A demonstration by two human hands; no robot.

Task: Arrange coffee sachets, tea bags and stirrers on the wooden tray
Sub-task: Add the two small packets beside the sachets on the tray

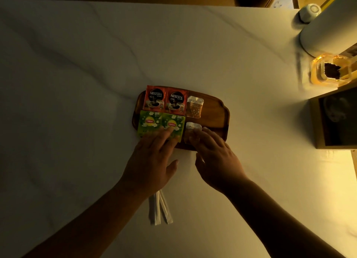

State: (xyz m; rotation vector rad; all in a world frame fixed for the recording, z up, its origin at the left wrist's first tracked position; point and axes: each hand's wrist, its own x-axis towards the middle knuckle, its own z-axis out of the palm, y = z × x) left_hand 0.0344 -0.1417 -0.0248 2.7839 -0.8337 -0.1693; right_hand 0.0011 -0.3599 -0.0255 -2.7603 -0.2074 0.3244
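**Tray partly loaded; stirrers off tray**

Head view. Wooden tray point(214, 114) on a white table point(77, 84), right half bare. Far row, left to right: two red Nescafe coffee sachets point(165, 99) side by side and touching, overhanging the far-left rim, then a clear sachet with brown dotted print point(194, 106) just beside them. Near row: two green Lipton tea bags point(160, 123) side by side, left one overhanging the near-left corner of the tray; beside them a second clear sachet point(193, 127).

Left hand point(152, 161): fingers spread, lying flat, fingertips pressed on the near edge of the right tea bag. Right hand point(216, 155): fingers loosely curled over the second clear sachet, touching it; whether pinched or merely pressed cannot be told.

Two white-wrapped stirrers point(160, 209) on the table near the camera, well apart from the tray, far ends hidden under the left wrist.

Right edge of frame: amber glass container point(318, 72) holding something dark, contents not identifiable; white cylindrical vessel point(328, 31) cut off by the frame; dark-fronted wooden box point(336, 118), interior unreadable. Print on the clear sachets too small to read. Lower part of second clear sachet covered by fingers.
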